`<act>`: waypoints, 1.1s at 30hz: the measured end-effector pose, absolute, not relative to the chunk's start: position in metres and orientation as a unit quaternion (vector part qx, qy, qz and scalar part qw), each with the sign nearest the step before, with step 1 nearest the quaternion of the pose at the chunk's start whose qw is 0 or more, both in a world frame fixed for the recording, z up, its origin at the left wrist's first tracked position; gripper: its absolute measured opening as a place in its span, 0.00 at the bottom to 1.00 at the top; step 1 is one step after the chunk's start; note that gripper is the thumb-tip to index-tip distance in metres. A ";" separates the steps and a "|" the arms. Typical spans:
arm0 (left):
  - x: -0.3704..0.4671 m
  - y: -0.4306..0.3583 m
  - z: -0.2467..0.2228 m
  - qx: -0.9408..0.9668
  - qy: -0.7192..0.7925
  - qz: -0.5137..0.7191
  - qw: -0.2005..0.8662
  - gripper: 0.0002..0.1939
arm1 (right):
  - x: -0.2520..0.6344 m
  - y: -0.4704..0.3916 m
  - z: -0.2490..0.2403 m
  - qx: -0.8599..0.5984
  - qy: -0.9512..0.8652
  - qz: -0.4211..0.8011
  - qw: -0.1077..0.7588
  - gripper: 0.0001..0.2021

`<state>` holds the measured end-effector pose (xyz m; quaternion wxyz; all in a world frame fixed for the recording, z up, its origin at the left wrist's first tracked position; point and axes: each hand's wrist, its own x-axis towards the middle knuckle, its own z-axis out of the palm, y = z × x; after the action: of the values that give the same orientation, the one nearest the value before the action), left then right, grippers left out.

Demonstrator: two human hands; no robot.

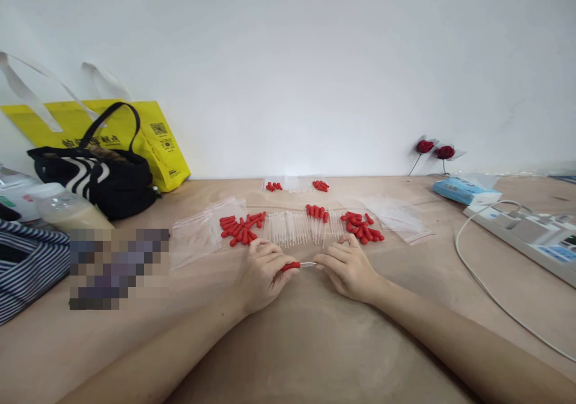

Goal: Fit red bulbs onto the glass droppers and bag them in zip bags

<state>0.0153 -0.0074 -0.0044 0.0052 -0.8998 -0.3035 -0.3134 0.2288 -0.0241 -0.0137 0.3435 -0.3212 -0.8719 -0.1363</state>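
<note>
Left hand: the left hand has its grip pinched, thumb and fingers closing around a red bulb, whose open end points toward the other hand.
Right hand: the right hand has its grip drawn together at the far end of a clear tube, just beyond the fingertips (the exact contact is too small to make out).
Bulb and tube: in line and roughly level between the two grips, the tube meeting the bulb's mouth; how deep it sits cannot be told.
Tube row: beyond the hands, clear tubes lie side by side on the bench, and a cluster of bulb-topped tubes lies among them.
Loose bulbs: a left pile lies just past the left hand, a right pile just past the right.
Clear bags: a left plastic bag and right plastic bags lie flat outside the piles; a back bag lies near the wall, more red bulbs on it.
Right edge: a blue packet beside a power strip.
</note>
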 end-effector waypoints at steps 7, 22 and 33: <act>0.013 -0.006 -0.005 -0.895 -0.344 -0.284 -0.008 0.10 | 0.229 -0.025 -0.014 -0.374 -0.873 -0.139 0.282 0.09; 0.011 0.001 -0.010 -0.867 -0.429 -0.251 -0.037 0.12 | 0.207 0.051 0.003 -0.760 -0.613 0.058 0.210 0.12; 0.011 0.002 -0.012 -0.874 -0.420 -0.238 -0.058 0.09 | 0.244 0.058 0.009 -0.746 -0.628 0.116 0.191 0.09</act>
<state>0.0114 0.0024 -0.0118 -0.0581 -0.8739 -0.4201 -0.2376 0.2442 0.0585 0.0089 0.1914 -0.7456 -0.6277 0.1156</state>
